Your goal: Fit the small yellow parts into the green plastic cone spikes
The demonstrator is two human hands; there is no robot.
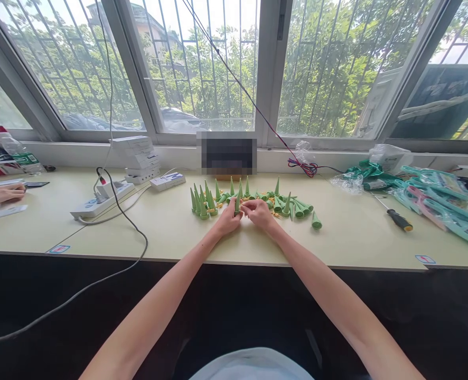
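Note:
My left hand [229, 219] is closed around a green cone [237, 203], which points upward. Beside it, my right hand [256, 212] pinches at the cone's lower end; whatever sits between those fingertips is too small to make out. Several green cones [203, 206] stand upright in a cluster to the left of my hands. More cones [301, 207] lie on their sides or stand to the right, with a single one [316, 220] lying apart from them. Small yellow-orange pieces [275, 214] are scattered among the cones.
On the table [139, 237] at left are a power strip [103, 203], stacked white boxes [139, 158] and a dark cable [144, 240]. At right lie a screwdriver [398, 219] and bagged teal items [440, 200]. Another person's hand [4, 194] rests at far left.

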